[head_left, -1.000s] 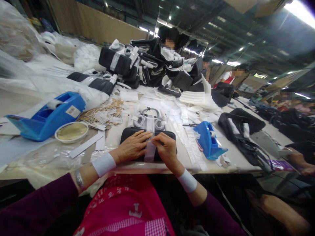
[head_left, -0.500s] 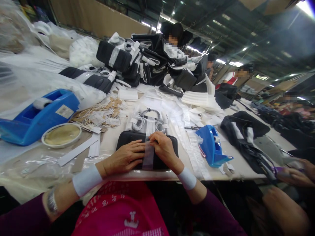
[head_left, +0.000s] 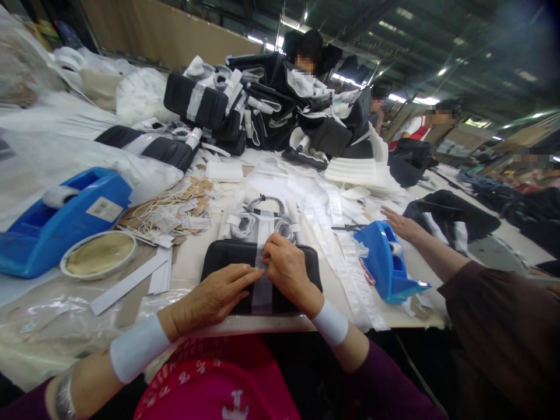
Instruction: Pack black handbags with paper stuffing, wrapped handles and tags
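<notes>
A flat black bag (head_left: 227,256) lies on the table in front of me, near the front edge. A translucent white strip (head_left: 261,286) runs down its middle. My left hand (head_left: 214,297) lies flat on the bag, fingers stretched toward the strip. My right hand (head_left: 284,268) is curled, its fingertips pinched on the strip near the bag's top edge. Beyond the bag lie wrapped bag handles (head_left: 262,213).
A large blue tape dispenser (head_left: 56,216) and a round dish (head_left: 98,254) sit at left, a small blue tape dispenser (head_left: 385,262) at right. A co-worker's hand (head_left: 405,224) reaches toward it. Paper tags (head_left: 175,207), white strips and piled black bags (head_left: 262,111) fill the table.
A co-worker's arm has come in from the right toward the small blue dispenser. My left hand slid down along the strip; my right hand stays pinched near the bag's top.
</notes>
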Motion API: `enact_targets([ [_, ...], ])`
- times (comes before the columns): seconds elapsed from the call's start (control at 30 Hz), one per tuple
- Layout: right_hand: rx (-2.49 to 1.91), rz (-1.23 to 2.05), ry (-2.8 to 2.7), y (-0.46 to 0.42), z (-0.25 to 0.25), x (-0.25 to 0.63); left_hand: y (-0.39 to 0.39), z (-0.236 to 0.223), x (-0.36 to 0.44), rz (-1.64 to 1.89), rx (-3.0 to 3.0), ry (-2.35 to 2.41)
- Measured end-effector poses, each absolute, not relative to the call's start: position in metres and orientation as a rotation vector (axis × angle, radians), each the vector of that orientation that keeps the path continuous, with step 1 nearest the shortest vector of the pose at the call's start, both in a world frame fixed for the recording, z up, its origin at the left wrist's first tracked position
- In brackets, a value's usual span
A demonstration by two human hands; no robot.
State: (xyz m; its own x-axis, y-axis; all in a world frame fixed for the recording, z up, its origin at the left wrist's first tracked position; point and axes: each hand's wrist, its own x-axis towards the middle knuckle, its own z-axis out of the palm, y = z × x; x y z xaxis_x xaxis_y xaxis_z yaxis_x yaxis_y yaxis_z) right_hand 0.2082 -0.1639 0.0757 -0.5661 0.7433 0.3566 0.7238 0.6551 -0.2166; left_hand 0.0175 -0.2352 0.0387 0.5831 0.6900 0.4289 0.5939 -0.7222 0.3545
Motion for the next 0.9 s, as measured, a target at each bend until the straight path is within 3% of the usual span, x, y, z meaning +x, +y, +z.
enact_targets([
  [0.37, -1.269, -0.001, -2.5, -0.162, 0.085, 0.198, -0.236, 0.04, 0.023, 0.733, 2.917, 1.147],
  [0.53, -1.073, 0.265, -2.371, -0.162, 0.097, 0.208, -0.233, 0.042, 0.022, 0.584, 3.03, 1.09],
  [0.67, -0.996, 0.32, -1.905, -0.153, 0.12, 0.286, -0.227, 0.039, 0.02, 0.642, 3.099, 1.067],
  [0.8, -1.549, 0.176, -1.404, -0.137, 0.144, 0.415, -0.212, 0.022, 0.015, 0.836, 3.167, 0.963],
  [0.9, -1.823, 0.263, -1.25, -0.134, 0.15, 0.492, -0.201, 0.009, 0.012, 0.907, 3.165, 0.932],
])
